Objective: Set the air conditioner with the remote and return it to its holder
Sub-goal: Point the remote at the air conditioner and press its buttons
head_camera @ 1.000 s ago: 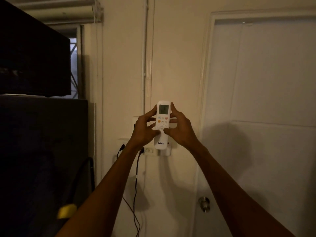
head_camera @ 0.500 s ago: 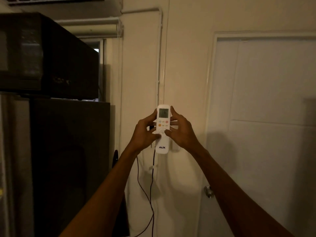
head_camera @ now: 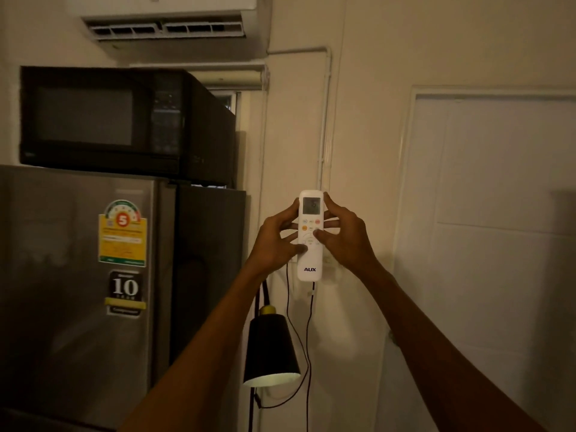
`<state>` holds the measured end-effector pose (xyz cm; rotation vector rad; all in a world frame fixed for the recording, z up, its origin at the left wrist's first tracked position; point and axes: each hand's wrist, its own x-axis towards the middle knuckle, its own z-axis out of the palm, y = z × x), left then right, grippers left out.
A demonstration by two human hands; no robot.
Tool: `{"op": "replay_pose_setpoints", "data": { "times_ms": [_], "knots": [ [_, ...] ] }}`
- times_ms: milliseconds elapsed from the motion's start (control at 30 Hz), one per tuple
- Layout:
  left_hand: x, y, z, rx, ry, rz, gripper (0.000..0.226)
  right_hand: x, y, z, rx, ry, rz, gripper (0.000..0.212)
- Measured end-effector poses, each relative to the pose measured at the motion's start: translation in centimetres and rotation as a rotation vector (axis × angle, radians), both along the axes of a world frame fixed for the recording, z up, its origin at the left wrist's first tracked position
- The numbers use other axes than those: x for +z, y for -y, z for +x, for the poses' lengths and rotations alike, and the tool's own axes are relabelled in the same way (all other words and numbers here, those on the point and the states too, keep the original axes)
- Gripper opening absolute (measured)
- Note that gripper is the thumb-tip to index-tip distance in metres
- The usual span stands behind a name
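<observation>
A white remote (head_camera: 310, 263) with a small lit screen and coloured buttons stands upright in front of the wall, held between both hands. My left hand (head_camera: 276, 241) grips its left edge, thumb on the lower buttons. My right hand (head_camera: 346, 236) grips the right edge, thumb resting on the middle buttons. The white air conditioner (head_camera: 168, 24) hangs high on the wall at the upper left, its louvres visible. A pale wall holder (head_camera: 332, 271) shows partly behind the remote and my right hand.
A black microwave (head_camera: 103, 123) sits on a grey fridge (head_camera: 74, 291) at the left. A black lamp shade (head_camera: 269, 350) and dangling black cables (head_camera: 308, 338) hang below the remote. A white door (head_camera: 498, 244) fills the right side.
The view has swung up and to the left, bringing the air conditioner, microwave front and fridge into sight. Both hands keep the remote upright, and the thumbs have shifted slightly over the buttons.
</observation>
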<state>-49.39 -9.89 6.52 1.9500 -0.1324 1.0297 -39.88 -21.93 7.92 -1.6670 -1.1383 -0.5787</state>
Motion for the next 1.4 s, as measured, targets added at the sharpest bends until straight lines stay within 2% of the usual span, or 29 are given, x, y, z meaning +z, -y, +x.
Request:
{"op": "replay_pose_setpoints", "data": {
  "times_ms": [433,767,1033,1400],
  "knots": [
    [0.7,-3.0,-8.2,0.082,-0.003,0.041,0.085,1.2,-2.5,-8.5,0.136,-0.07,0.001,0.075],
    [0.7,-5.7,-12.8,0.178,0.014,0.059,0.082,1.2,-6.5,-11.6,0.206,0.014,-0.047,0.084],
    [0.5,-7.0,-14.0,0.223,-0.002,0.064,0.083,1.0,-8.5,-12.4,0.222,0.006,-0.004,0.069],
    [0.6,-8.1,-14.5,0.255,-0.044,0.076,0.084,0.9,-9.6,-13.0,0.236,-0.023,0.021,0.066]
  ]
}}
